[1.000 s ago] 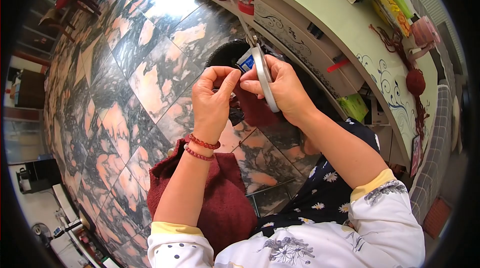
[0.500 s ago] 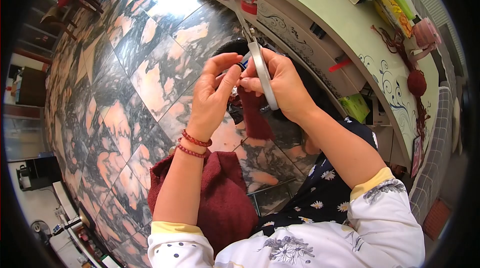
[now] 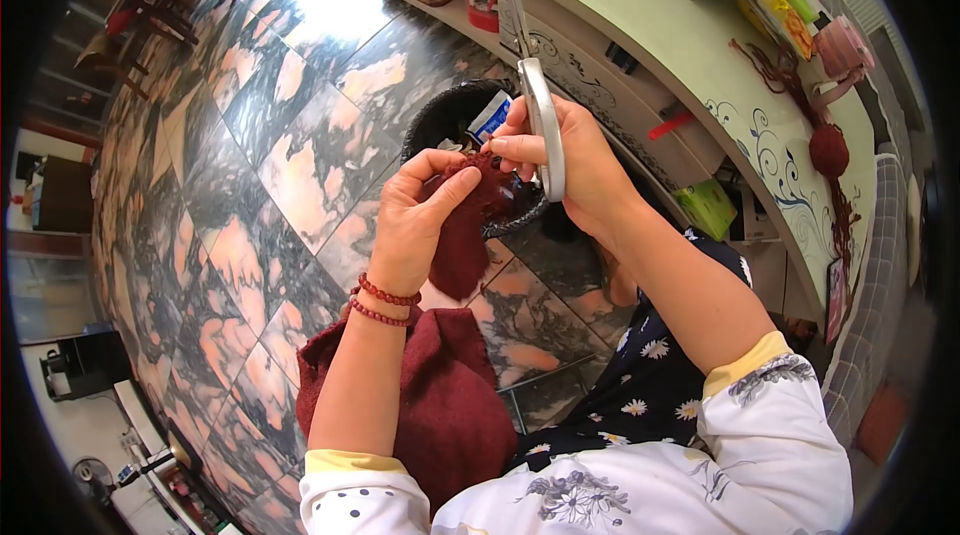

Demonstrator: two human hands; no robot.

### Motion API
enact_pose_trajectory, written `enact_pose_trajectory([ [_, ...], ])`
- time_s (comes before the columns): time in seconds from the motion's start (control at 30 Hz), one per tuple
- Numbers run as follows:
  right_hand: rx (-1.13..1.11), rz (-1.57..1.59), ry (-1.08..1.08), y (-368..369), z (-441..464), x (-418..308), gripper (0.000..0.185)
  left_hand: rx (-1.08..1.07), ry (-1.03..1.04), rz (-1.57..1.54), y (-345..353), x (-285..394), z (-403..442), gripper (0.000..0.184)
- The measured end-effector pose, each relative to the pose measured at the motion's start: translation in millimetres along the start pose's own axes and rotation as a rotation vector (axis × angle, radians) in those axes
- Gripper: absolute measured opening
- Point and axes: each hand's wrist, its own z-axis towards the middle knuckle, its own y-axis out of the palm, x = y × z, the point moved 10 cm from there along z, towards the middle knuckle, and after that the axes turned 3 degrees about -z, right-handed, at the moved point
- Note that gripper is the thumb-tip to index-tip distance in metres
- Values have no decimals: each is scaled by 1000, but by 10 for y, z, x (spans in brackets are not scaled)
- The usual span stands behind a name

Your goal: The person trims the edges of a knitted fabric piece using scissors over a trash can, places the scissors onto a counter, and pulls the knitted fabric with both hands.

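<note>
My left hand pinches the upper edge of a maroon knitted piece, which hangs below the fingers. In my right hand are silver scissors, their handle across the fingers and their blades pointing up and away. The right thumb and fingertips come together close to the edge of the knit; whether they pinch a strand is too small to tell. A larger maroon knitted cloth lies over my lap, under the left forearm.
Beneath the hands stands a black bin with a blue and white wrapper in it. To the right runs a pale curved cabinet bearing a ball of maroon yarn and a pink cup. Marble tiles cover the floor.
The small knitted piece has moved left from under my right hand and now hangs from my left fingers. The scissors have shifted slightly right. More of the bin shows.
</note>
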Motion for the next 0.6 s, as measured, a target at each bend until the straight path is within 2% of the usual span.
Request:
enact_pose_trajectory([
  [0.17,28,-105,-17,3,-5,-9,21,98,-108,-128,-133,-163,-14,14],
  [0.37,25,-229,-114,75,-30,-152,16,139,-128,-70,-217,-179,-48,15],
  [0.5,81,-476,-245,23,4,-238,27,222,-103,-156,-373,-73,-78,15],
  [0.6,50,-836,-270,138,-112,-423,33,266,-40,-185,-565,2,-80,15],
])
